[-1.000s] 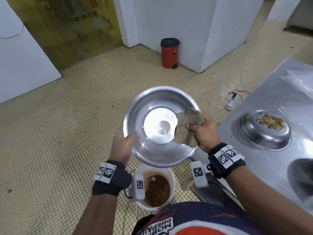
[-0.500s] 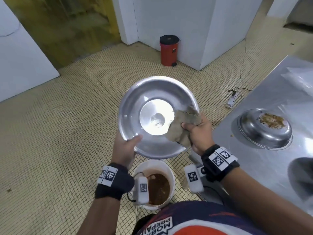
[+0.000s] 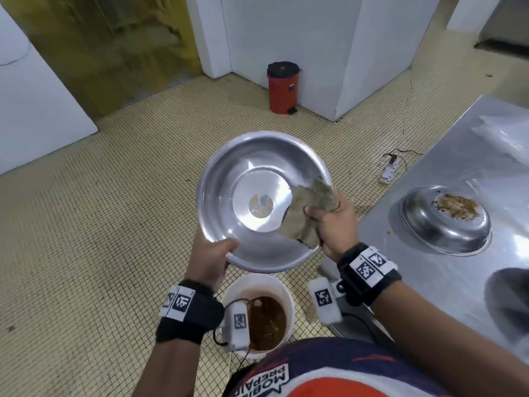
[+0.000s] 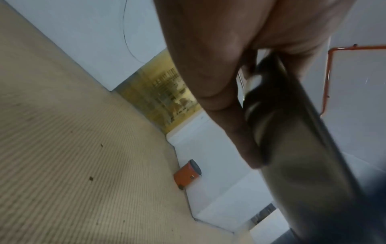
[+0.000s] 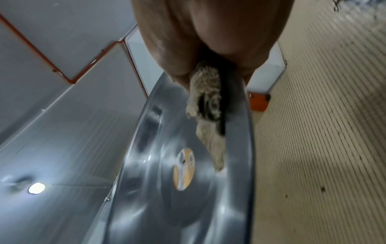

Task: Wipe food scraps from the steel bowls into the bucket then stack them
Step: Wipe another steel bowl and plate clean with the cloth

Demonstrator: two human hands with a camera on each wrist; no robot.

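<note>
A wide steel bowl [image 3: 252,179] is held tilted toward me above a white bucket [image 3: 282,287] of brown scraps on the floor. My left hand [image 3: 213,253] grips the bowl's near-left rim [image 4: 292,115], thumb inside. My right hand [image 3: 333,222] clutches a crumpled beige cloth [image 3: 307,204] against the bowl's right inner wall [image 5: 208,189]; the cloth [image 5: 205,105] hangs from my fist there. The bowl's inside looks clean and shiny. A second steel bowl [image 3: 443,224] with brown scraps sits on the steel counter [image 3: 429,276] at the right.
A red pedal bin [image 3: 282,87] stands against the white wall across the tiled floor. A white power strip [image 3: 390,171] with a cable lies on the floor by the counter's edge. A dark bowl-shaped shadow [image 3: 509,299] shows at the counter's right edge.
The bowl has shifted slightly left and up in view. The cloth in my right hand has slid down along the bowl's right inner wall.
</note>
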